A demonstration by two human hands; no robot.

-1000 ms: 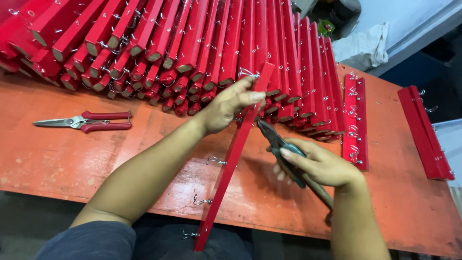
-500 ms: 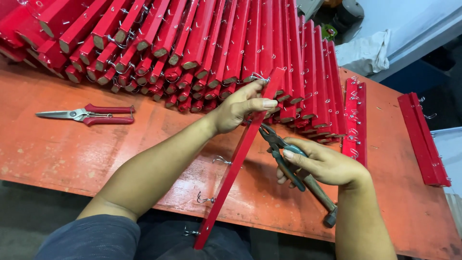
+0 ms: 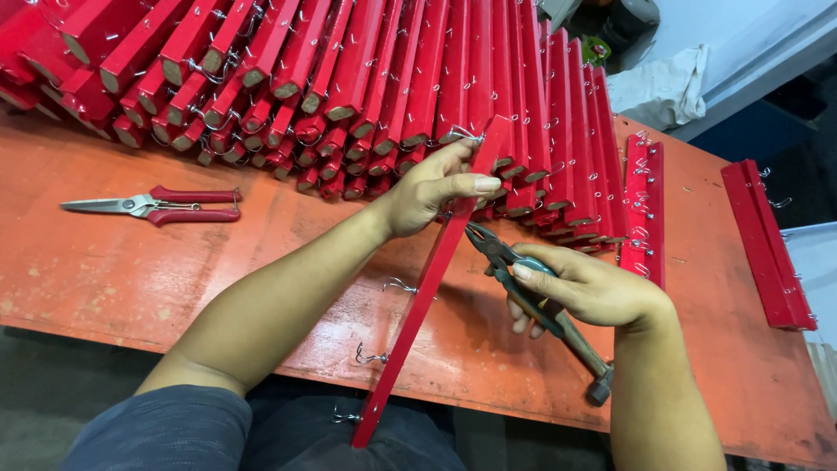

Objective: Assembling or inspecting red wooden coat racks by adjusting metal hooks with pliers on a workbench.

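A: Over the counter [image 3: 105, 279] edge, the left hand [image 3: 427, 187] is pinched shut on the top of a red slat [image 3: 418, 305]. The slat leans from the stack [image 3: 366, 78] down towards the lap, with its foot hanging off the counter.

B: And the right hand [image 3: 593, 288]?

A: It is wrapped shut round the pliers [image 3: 523, 283], whose nose sits just beside the slat, below the left fingers.

B: What could go wrong?

A: I think the nose could slip off a wire hook [image 3: 397, 285] and nip the left fingers, since they are so near. With only one end held, the slat could twist or slide. The shears [image 3: 153, 205] lie well apart
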